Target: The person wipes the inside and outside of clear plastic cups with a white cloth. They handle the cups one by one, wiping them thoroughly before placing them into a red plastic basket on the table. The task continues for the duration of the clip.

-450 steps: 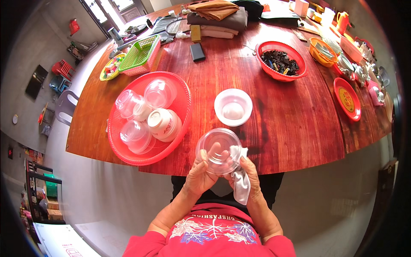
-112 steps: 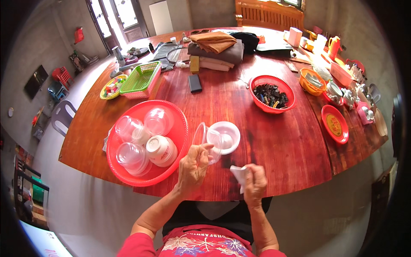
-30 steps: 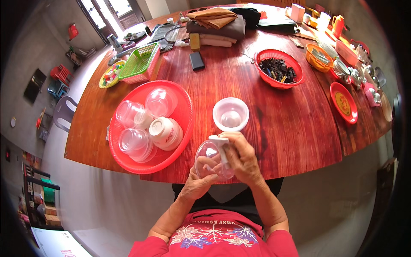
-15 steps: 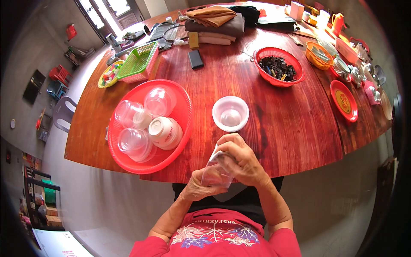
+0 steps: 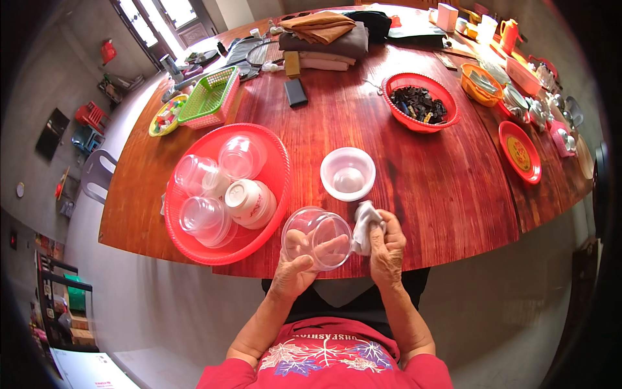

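Observation:
My left hand point(image 5: 295, 271) is closed round a clear plastic bowl point(image 5: 330, 241), its fingers visible through the thin wall. In my right hand point(image 5: 387, 249) a white cloth point(image 5: 367, 228) is bunched between thumb and fingers, right beside the bowl's edge. Just beyond my hands stands a white bowl point(image 5: 348, 174) with a lighter, shiny inside. To the left lies a large red round tray point(image 5: 272, 146). On it rest several upturned clear plastic bowls point(image 5: 202, 217) and upturned white cups or bowls with red marks point(image 5: 249, 202), stacked together.
A red basket point(image 5: 421, 123) of small dark pieces stands right of centre. Beyond are a black wallet-like object point(image 5: 295, 93), folded cloths point(image 5: 324, 39) and a green basket point(image 5: 210, 94). At right sit a red plate point(image 5: 520, 153) and an orange basket point(image 5: 481, 85). The wooden table's near edge curves before me.
My hands have moved apart. The clear bowl has turned and lifted forward in my left hand, while my right hand has drawn the cloth out to its right side.

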`<action>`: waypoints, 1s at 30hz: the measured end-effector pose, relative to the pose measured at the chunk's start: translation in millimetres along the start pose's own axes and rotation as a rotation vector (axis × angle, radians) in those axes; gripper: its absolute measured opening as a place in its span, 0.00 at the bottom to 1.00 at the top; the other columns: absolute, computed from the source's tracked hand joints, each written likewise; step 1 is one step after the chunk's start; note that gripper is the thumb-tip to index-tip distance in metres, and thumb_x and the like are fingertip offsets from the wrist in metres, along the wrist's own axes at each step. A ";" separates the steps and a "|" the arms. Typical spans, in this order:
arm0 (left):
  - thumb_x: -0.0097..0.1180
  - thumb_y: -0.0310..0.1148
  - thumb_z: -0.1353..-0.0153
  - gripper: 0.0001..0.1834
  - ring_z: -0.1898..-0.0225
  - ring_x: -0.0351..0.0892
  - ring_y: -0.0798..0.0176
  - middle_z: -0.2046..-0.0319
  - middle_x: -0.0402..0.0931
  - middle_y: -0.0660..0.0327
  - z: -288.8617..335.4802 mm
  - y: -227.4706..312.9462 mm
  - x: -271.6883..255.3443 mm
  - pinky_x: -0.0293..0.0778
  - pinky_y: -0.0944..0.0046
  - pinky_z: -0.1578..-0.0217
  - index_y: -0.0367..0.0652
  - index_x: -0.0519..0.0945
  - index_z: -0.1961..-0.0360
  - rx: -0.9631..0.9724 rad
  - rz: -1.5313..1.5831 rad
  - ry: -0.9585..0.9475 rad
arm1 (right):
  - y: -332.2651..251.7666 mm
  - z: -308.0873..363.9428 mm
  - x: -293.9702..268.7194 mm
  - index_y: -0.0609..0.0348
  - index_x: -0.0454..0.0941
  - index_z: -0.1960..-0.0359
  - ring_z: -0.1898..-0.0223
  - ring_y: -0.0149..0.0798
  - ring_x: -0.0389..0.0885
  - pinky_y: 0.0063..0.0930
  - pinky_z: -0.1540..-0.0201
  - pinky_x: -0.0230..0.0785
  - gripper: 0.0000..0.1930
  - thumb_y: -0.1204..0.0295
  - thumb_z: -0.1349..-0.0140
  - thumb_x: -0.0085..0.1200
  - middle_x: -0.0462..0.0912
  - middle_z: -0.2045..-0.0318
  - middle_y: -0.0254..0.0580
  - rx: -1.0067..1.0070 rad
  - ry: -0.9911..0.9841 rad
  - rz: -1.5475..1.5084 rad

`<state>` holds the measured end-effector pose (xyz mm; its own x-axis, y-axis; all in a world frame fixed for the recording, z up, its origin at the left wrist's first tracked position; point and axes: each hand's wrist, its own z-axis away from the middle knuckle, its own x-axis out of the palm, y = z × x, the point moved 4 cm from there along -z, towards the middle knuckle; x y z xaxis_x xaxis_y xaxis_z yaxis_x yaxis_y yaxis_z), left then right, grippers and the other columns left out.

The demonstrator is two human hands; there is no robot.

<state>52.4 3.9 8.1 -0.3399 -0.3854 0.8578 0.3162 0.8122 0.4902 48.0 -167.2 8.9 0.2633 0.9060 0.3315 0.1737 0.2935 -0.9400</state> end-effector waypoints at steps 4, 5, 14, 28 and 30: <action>0.59 0.24 0.41 0.17 0.38 0.67 0.47 0.38 0.63 0.49 0.2 -12.9 0.3 0.70 0.46 0.42 0.48 0.67 0.54 -0.044 -0.061 0.046 | -45.4 -4.7 28.2 0.64 0.76 0.51 0.52 0.45 0.77 0.33 0.50 0.71 0.15 0.84 0.40 0.53 0.74 0.53 0.50 -0.517 -0.249 0.578; 0.58 0.24 0.40 0.16 0.39 0.68 0.48 0.39 0.64 0.49 -0.6 -14.4 1.0 0.71 0.48 0.43 0.48 0.67 0.54 -0.039 -0.071 0.047 | -41.6 2.0 31.8 0.64 0.76 0.50 0.52 0.49 0.76 0.34 0.50 0.70 0.17 0.87 0.42 0.52 0.74 0.51 0.51 -0.618 -0.205 0.692; 0.56 0.28 0.36 0.12 0.39 0.69 0.47 0.37 0.64 0.50 -5.1 -13.1 -3.3 0.75 0.50 0.45 0.50 0.70 0.53 -0.021 -0.100 0.132 | -41.5 42.3 25.7 0.65 0.78 0.51 0.50 0.51 0.74 0.39 0.48 0.69 0.19 0.86 0.47 0.55 0.74 0.50 0.51 -0.633 -0.456 0.547; 0.28 0.60 0.30 0.36 0.40 0.69 0.48 0.40 0.67 0.51 -19.1 -8.0 26.0 0.61 0.49 0.36 0.42 0.61 0.35 -0.040 0.268 0.013 | -29.3 53.0 49.7 0.59 0.83 0.56 0.46 0.41 0.69 0.31 0.48 0.66 0.22 0.80 0.59 0.59 0.76 0.48 0.35 -1.036 -0.312 0.905; 0.30 0.58 0.29 0.33 0.37 0.64 0.45 0.36 0.62 0.49 -20.6 -8.3 22.4 0.57 0.42 0.35 0.45 0.60 0.34 -0.017 0.286 0.078 | -25.3 53.2 41.5 0.62 0.83 0.57 0.49 0.42 0.70 0.30 0.50 0.69 0.23 0.83 0.61 0.60 0.76 0.48 0.37 -1.017 -0.219 0.871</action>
<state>60.5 -20.5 26.5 -0.1658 -0.1755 0.9704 0.4040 0.8856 0.2292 4.0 -120.8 42.2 0.5079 0.7381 -0.4441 0.6731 -0.6618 -0.3301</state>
